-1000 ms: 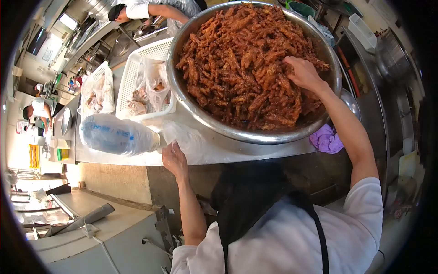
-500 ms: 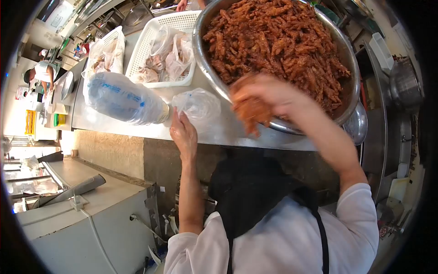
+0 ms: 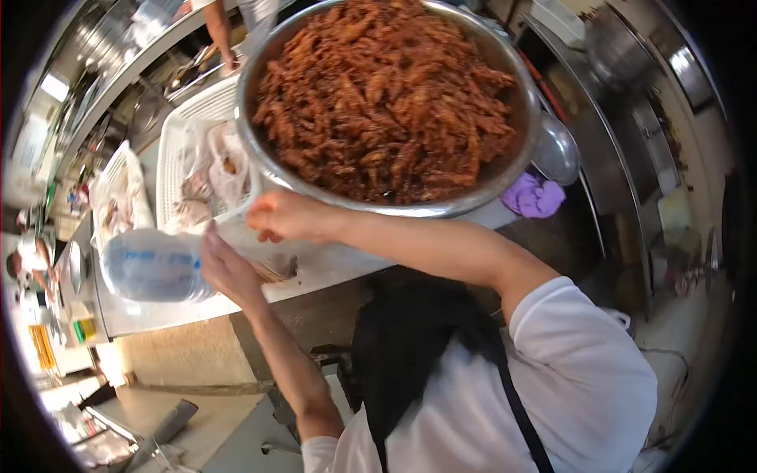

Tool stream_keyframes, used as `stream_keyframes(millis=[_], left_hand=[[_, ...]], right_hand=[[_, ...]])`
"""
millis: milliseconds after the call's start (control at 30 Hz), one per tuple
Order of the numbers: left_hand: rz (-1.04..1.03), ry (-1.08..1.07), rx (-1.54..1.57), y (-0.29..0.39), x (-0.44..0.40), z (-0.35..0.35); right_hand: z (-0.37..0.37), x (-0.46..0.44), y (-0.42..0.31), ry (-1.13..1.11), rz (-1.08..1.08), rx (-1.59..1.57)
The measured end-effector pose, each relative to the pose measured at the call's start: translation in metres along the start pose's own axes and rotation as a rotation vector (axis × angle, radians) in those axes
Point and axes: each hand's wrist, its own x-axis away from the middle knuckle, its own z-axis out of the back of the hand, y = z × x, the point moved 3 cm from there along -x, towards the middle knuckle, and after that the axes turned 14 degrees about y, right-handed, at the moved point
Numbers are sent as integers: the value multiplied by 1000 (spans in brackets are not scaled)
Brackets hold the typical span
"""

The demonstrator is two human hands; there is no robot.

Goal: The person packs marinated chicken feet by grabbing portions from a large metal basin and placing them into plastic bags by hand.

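1. Reaching across your front, your right hand is held over the near side of the table, palm side down, with its fingers curled. Whether they close on anything cannot be told from this view.
2. Your left hand is just beside it, toward the left, fingers extended and pointing away from you. I cannot tell whether it grips any plastic.
3. Below and between your hands is a clear plastic bag on the table; brown pieces show near your right forearm, partly blurred.
4. Directly left of your left hand, a bundle of clear bags with blue print lies on its side, near the table edge.
5. Beyond your right forearm sits the large metal bowl, heaped with reddish-brown chicken feet. Your right hand is clear of the heap.
6. Left of the bowl, a white basket holds bagged pieces; a second, smaller basket with similar contents is farther left.
7. Right of the bowl, note a shiny metal vessel and a purple cloth near its rim.
8. Across the steel table, at the upper left, another person's arm reaches down.
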Motion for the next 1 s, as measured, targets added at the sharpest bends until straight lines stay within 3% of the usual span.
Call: stream_keyframes(millis=[33, 100, 167, 233, 333, 433, 467, 500, 567, 600, 633, 700, 767, 800, 833, 867, 900, 933, 967, 1000], left_hand=[[-62, 1, -59, -17, -19, -15], [79, 106, 124, 31, -63, -3], [50, 257, 60, 48, -108, 15], [82, 377, 214, 69, -136, 26], [49, 317, 70, 78, -147, 23], [61, -50, 90, 36, -148, 47], [22, 146, 126, 38, -143, 71], [-18, 343, 163, 43, -138, 93], [-120, 529, -97, 54, -135, 114], [-279, 403, -384, 21, -145, 113], [-301, 136, -227, -1, -149, 102], [-340, -57, -301, -21, -147, 87], [-130, 7, -232, -88, -177, 114], [-344, 94, -489, -53, -182, 124], [-377, 268, -812, -43, -204, 143], [-248, 425, -879, -22, -211, 157], [-260, 571, -545, 12, -204, 160], [-303, 607, -691, 32, -210, 175], [-141, 734, -409, 62, -200, 180], [-334, 670, -653, 65, -214, 205]], right_hand=[[22, 11, -22, 63, 142, -105], [93, 34, -70, 401, 619, 413], [181, 40, -70, 793, 949, 905], [244, 59, -68, 806, 538, 1473], [276, 77, -20, 835, 430, 1539], [312, 89, -14, 636, 263, 1311], [326, 96, -15, 694, 466, 1203], [337, 103, -25, 720, 378, 1178], [360, 105, -35, 749, 152, 1119], [374, 101, -28, 769, 175, 1037], [378, 100, -21, 752, 176, 1058], [383, 92, -16, 710, 188, 1101], [375, 93, -30, 763, 279, 1102], [376, 92, -34, 793, 336, 1119], [378, 90, -39, 823, 398, 1138], [382, 85, -38, 817, 530, 1182], [381, 79, -31, 753, 466, 1174], [379, 73, -24, 694, 404, 1164], [375, 68, -19, 637, 340, 1151], [362, 75, -19, 657, 249, 1233]])
